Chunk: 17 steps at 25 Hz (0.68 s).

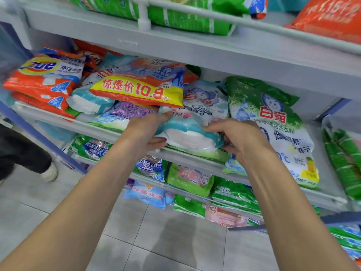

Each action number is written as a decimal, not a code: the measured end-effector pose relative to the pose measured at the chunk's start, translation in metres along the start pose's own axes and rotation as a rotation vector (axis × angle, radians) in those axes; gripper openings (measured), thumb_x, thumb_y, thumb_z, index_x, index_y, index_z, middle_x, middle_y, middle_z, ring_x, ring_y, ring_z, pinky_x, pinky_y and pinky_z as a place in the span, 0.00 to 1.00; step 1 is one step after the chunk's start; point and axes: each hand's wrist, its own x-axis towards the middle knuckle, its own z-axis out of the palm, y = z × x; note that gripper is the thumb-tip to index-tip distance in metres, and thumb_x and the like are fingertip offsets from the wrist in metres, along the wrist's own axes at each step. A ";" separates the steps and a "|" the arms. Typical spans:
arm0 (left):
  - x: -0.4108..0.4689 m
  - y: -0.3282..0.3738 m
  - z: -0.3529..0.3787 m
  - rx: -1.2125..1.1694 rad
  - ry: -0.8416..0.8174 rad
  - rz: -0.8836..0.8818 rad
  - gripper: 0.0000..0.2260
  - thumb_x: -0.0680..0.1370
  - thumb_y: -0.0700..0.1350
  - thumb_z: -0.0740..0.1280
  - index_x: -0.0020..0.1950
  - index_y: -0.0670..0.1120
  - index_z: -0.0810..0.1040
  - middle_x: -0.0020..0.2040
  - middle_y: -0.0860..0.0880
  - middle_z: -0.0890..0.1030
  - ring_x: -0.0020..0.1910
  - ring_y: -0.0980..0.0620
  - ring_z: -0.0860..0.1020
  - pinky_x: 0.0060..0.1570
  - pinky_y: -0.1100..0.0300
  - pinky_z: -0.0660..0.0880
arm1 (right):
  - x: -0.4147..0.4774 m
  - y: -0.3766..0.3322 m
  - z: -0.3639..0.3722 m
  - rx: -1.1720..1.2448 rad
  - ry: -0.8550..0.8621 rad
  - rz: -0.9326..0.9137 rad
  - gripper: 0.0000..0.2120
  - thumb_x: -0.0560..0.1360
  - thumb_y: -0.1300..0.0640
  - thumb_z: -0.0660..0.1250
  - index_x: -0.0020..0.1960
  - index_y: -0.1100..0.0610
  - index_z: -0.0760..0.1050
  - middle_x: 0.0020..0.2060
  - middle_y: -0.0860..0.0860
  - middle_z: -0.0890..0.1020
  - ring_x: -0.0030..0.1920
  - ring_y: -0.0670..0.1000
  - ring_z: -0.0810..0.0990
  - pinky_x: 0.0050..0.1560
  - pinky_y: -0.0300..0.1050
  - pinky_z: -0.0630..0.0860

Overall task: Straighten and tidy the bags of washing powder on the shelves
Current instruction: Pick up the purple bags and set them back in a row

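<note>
The orange bag [330, 18] is cut by the top edge, its print too blurred to read.

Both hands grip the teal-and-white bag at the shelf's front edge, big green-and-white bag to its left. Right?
Not quite: in the head view the green-and-white bag lies to the right of the teal-and-white bag, not its left. The rest holds: left hand and right hand both grip it at the shelf's front edge.

Bare shelf [325, 165] beside green bag [273, 122]
</note>
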 end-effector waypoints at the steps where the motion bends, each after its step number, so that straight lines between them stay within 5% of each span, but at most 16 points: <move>1: -0.002 -0.001 -0.005 0.019 -0.040 -0.029 0.25 0.73 0.53 0.77 0.65 0.44 0.77 0.55 0.43 0.80 0.40 0.46 0.85 0.37 0.54 0.84 | -0.004 0.005 -0.005 -0.009 -0.016 0.004 0.13 0.62 0.63 0.81 0.46 0.58 0.84 0.40 0.55 0.86 0.40 0.54 0.84 0.55 0.57 0.82; 3: -0.008 -0.009 -0.015 0.061 -0.157 -0.096 0.14 0.73 0.49 0.74 0.56 0.46 0.81 0.48 0.45 0.82 0.40 0.47 0.83 0.42 0.54 0.83 | -0.014 0.016 -0.013 -0.033 -0.065 0.022 0.18 0.58 0.61 0.83 0.46 0.58 0.83 0.46 0.59 0.87 0.50 0.60 0.86 0.58 0.63 0.81; 6: -0.021 -0.028 -0.023 0.036 -0.384 -0.190 0.11 0.69 0.48 0.72 0.50 0.49 0.82 0.45 0.47 0.83 0.39 0.47 0.81 0.39 0.57 0.76 | -0.033 0.041 -0.015 -0.049 -0.145 0.039 0.36 0.45 0.51 0.83 0.52 0.60 0.79 0.47 0.57 0.87 0.52 0.59 0.85 0.60 0.64 0.79; 9: -0.030 -0.045 -0.019 -0.033 -0.435 -0.210 0.12 0.69 0.45 0.75 0.51 0.44 0.87 0.52 0.43 0.87 0.43 0.45 0.86 0.42 0.53 0.83 | -0.043 0.059 -0.016 0.045 -0.167 -0.009 0.24 0.58 0.57 0.84 0.49 0.58 0.76 0.38 0.50 0.87 0.41 0.46 0.87 0.44 0.40 0.83; 10: -0.034 -0.048 -0.019 -0.035 -0.436 -0.194 0.13 0.68 0.44 0.76 0.51 0.44 0.87 0.53 0.41 0.87 0.44 0.45 0.86 0.45 0.51 0.84 | -0.046 0.061 -0.017 0.082 -0.180 -0.007 0.21 0.62 0.62 0.82 0.51 0.58 0.77 0.38 0.49 0.88 0.40 0.46 0.87 0.42 0.39 0.83; 13: -0.051 -0.055 -0.027 -0.014 -0.422 -0.124 0.13 0.65 0.41 0.79 0.49 0.45 0.89 0.54 0.40 0.87 0.47 0.43 0.86 0.55 0.41 0.81 | -0.056 0.066 -0.022 0.158 -0.295 0.057 0.23 0.64 0.66 0.80 0.58 0.60 0.81 0.48 0.54 0.88 0.50 0.55 0.88 0.58 0.54 0.82; 17: -0.082 -0.076 -0.046 -0.044 -0.468 -0.115 0.19 0.64 0.38 0.76 0.54 0.45 0.87 0.53 0.38 0.86 0.46 0.40 0.87 0.42 0.46 0.84 | -0.072 0.086 -0.018 0.312 -0.426 0.204 0.24 0.65 0.66 0.78 0.61 0.59 0.82 0.54 0.60 0.86 0.54 0.63 0.86 0.59 0.67 0.79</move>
